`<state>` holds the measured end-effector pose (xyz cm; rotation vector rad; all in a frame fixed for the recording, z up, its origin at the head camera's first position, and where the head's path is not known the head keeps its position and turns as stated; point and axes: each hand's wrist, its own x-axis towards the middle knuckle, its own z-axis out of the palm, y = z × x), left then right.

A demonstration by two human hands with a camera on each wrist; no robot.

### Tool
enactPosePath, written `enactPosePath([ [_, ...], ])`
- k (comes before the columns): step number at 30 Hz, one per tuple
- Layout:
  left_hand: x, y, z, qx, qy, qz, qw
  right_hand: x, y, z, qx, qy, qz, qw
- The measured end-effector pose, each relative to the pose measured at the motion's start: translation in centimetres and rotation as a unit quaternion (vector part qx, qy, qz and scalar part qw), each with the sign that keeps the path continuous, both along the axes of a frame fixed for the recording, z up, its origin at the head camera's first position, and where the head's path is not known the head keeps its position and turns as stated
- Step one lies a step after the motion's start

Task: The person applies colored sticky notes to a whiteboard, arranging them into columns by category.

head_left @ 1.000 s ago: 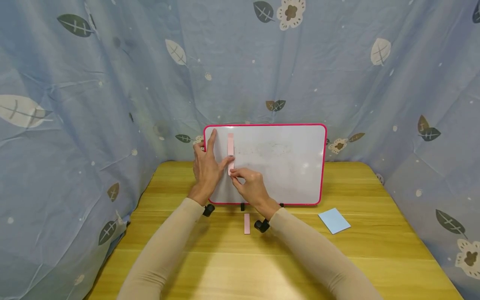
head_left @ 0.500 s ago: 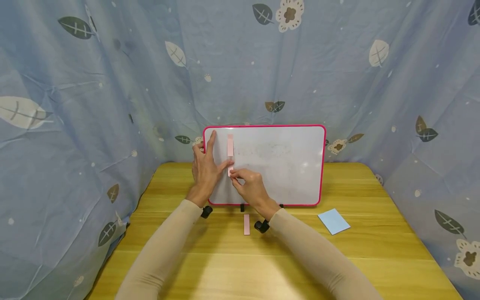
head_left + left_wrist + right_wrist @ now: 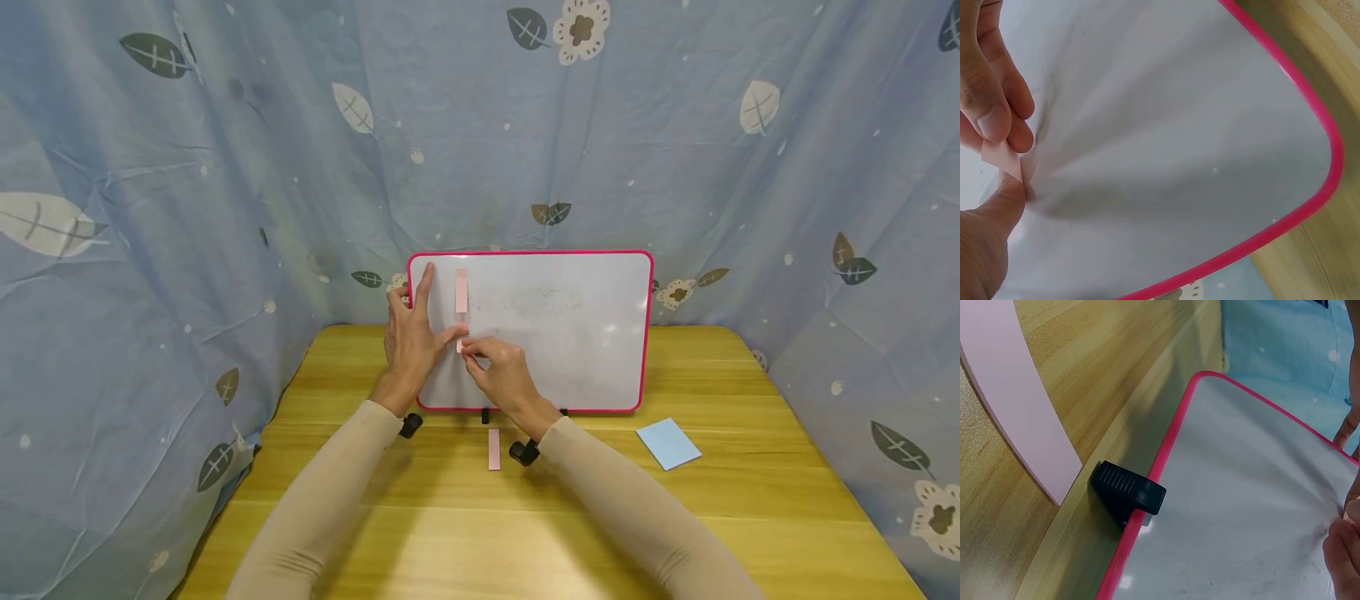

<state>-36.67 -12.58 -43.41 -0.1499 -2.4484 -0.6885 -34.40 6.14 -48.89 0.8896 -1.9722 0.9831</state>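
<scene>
The whiteboard point(image 3: 562, 333) with a pink rim stands on the table. A pink sticky-note strip point(image 3: 461, 292) is on its left part, upright. Directly below, a second pink strip point(image 3: 460, 347) has its lower end pinched between thumb and fingertips of my right hand point(image 3: 504, 375). In the left wrist view this pale pink strip point(image 3: 1002, 157) tilts away from the board at that end. The thumb of my left hand point(image 3: 408, 342) presses across it from the left, covering part of it. That hand's index finger lies straight on the board, with other fingers at the left edge.
A pink strip pad point(image 3: 493, 450) lies on the wooden table point(image 3: 480, 542) before the board. To the right is a blue square note pad point(image 3: 668, 443). Black clip feet point(image 3: 1127, 490) hold the board's lower edge. A patterned blue curtain point(image 3: 480, 125) surrounds the table.
My left thumb has slid down the lower strip, nearer to my right fingertips. The right hand keeps its pinch in almost the same place.
</scene>
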Motion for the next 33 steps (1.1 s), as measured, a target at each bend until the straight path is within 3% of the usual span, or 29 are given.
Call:
enactPosePath([
  [17,0.6,-0.3,-0.2,-0.008,-0.013,-0.011,0.9998,1.2,0.8,0.6,0.034,-0.035,-0.017,0.9987],
  [33,2.1,-0.8,0.0,-0.031,0.02,-0.021,0.9991,2.5,1.8,1.4,0.033,-0.029,-0.011,0.999],
])
